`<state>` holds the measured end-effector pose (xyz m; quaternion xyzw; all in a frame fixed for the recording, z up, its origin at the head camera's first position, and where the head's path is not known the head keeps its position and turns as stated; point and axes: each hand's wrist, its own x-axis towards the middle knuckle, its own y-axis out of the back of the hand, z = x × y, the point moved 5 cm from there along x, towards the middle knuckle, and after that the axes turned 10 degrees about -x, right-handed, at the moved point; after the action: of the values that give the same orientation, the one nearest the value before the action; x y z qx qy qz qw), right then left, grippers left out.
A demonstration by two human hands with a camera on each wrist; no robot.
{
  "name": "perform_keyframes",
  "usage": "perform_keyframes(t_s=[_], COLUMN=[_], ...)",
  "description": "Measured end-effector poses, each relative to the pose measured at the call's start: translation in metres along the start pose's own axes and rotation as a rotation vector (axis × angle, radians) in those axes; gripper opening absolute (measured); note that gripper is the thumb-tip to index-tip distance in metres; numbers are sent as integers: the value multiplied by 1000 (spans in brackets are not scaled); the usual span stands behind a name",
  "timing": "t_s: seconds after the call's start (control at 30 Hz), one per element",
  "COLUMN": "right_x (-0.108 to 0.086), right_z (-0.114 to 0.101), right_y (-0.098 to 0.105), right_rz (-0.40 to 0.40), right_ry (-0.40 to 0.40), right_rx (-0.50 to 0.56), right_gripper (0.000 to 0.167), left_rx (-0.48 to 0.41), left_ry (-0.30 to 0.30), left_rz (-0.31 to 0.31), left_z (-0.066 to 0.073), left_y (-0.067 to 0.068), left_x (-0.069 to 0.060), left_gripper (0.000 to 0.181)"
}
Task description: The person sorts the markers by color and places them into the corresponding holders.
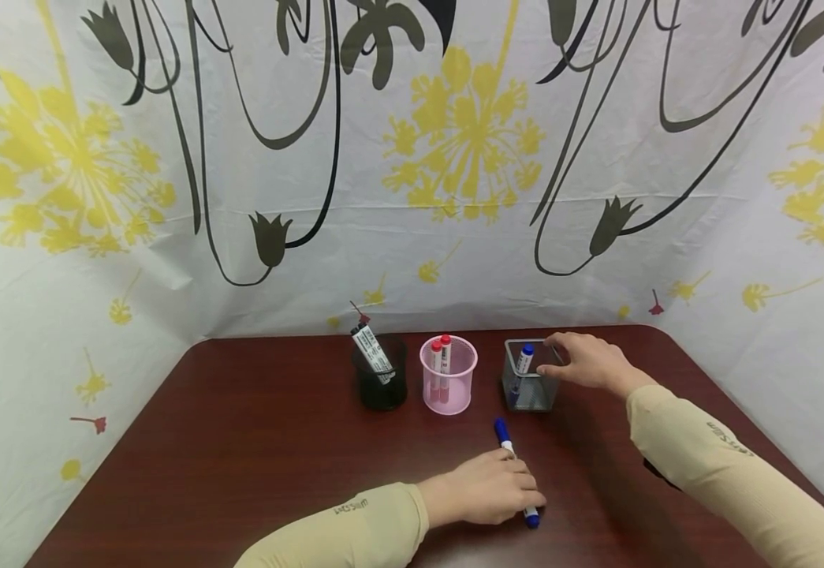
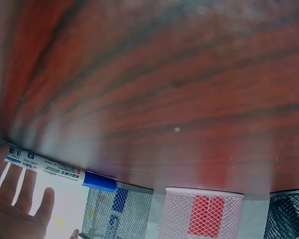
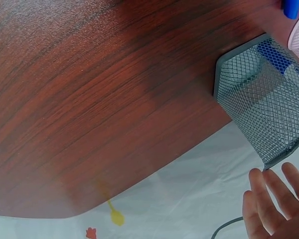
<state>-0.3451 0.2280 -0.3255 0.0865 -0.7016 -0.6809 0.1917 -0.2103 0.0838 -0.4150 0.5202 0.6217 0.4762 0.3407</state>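
A blue-capped whiteboard marker (image 1: 502, 432) lies slantwise on the table, its other blue end showing past my left hand (image 1: 486, 487). That hand holds the marker's middle; in the left wrist view a finger crosses the white barrel (image 2: 55, 167) and others are behind it. Up at the square grey mesh pen holder (image 1: 531, 394), my right hand (image 1: 592, 361) has its fingers spread at the right side of the rim, holding nothing. In the right wrist view the fingertips (image 3: 256, 177) come up to the rim's corner. Inside that holder leans another blue marker (image 1: 523, 361).
Left of the square holder stands a pink round mesh holder (image 1: 463, 383) with two red-capped markers (image 1: 441, 355). Farther left, a black round holder (image 1: 383, 396) contains a black-capped marker (image 1: 372, 351). A patterned cloth (image 1: 383, 260) hangs behind the dark red table (image 1: 277, 442).
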Motion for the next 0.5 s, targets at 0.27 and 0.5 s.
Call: perform_keyframes(t_s=[0.27,0.5], right_x=[1,0], right_z=[0,1], right_y=[-1,-1], right_rz=[5,15], right_ry=[3,5], right_rx=[1,6], right_gripper=[55,55], left_rx=[93,92], left_ry=[-43,-60], left_rz=[9,42], left_z=[3,1], left_y=[-1,1], left_x=[-3,-11], left_gripper=[17,18])
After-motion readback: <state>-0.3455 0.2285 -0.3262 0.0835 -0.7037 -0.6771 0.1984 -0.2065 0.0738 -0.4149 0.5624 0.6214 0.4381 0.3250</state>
